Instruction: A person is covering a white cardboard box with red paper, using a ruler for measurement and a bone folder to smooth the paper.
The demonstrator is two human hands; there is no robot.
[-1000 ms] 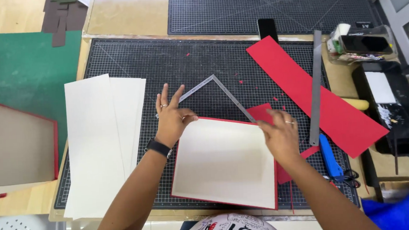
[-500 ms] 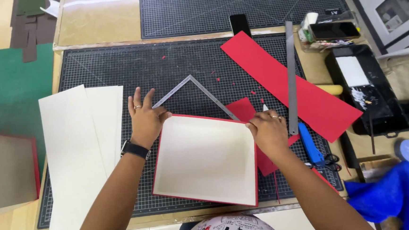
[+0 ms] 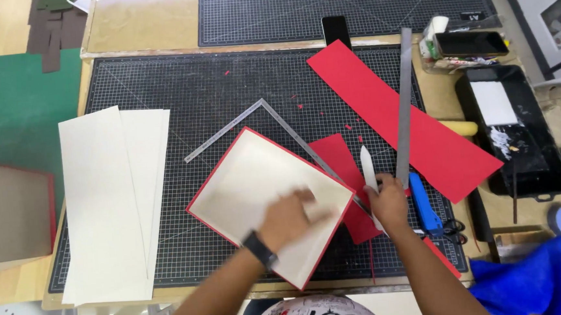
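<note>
We press our open left hand [image 3: 290, 216] flat on the light, stiff box [image 3: 267, 200]; our right hand [image 3: 387, 203] grips the folder tool [image 3: 367, 168] beside it.

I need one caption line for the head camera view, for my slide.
Left hand presses inside a red-edged cream tray on a cutting mat while the right hand holds a white folding tool.
</note>
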